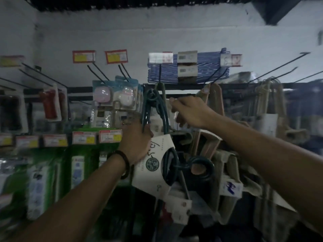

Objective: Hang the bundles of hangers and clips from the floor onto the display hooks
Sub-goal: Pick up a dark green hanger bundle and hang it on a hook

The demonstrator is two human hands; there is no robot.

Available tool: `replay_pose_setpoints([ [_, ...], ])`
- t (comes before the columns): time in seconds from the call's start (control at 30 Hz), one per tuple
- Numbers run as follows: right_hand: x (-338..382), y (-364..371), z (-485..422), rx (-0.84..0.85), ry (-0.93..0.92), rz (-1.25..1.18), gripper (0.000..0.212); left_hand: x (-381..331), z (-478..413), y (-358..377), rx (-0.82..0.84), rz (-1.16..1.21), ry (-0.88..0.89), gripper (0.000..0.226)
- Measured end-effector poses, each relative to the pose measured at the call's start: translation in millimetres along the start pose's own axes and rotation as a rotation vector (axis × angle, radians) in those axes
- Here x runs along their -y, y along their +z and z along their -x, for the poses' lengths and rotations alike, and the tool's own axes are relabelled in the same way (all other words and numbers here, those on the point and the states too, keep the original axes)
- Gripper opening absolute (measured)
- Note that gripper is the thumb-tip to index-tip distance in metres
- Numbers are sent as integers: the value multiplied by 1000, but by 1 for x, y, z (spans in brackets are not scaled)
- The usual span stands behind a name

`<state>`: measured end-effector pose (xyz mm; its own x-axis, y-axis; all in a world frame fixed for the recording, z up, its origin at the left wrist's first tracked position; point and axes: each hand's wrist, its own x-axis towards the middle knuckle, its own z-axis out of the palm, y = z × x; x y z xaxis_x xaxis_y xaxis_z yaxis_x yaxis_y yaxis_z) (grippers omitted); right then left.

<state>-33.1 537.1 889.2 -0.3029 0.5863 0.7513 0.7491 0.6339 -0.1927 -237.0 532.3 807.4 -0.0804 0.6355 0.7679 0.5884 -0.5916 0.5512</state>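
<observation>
Overhead, left hand (136,142) fingers (132,119) clamp the hanger bundle (157,149); right hand (190,110) grip unclear.

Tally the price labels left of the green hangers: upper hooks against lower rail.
Upper hook price labels: 3
Lower rail price labels: 5
Total: 8

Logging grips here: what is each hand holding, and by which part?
The left hand grips the dark green hanger bundle just above its paper label. Whether the right hand holds anything cannot be told.
</observation>
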Motion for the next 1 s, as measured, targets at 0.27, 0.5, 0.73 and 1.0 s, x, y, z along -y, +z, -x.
replay_pose_setpoints([
  [0.27, -17, -39, 190, 204, 335, -180, 57, -46, 78, 49, 20, 280, -23, 14],
  [0.5, -39, -104, 337, 39, 610, -352, 44, -113, 141, 115, 152, 453, -64, 11],
  [0.73, -94, -197, 427, -122, 591, -418, 26, -206, 184, 215, 313, 535, -135, 16],
  [1.0, -204, -326, 498, -226, 729, -563, 24, -332, 226, 329, 496, 719, -135, 14],
])
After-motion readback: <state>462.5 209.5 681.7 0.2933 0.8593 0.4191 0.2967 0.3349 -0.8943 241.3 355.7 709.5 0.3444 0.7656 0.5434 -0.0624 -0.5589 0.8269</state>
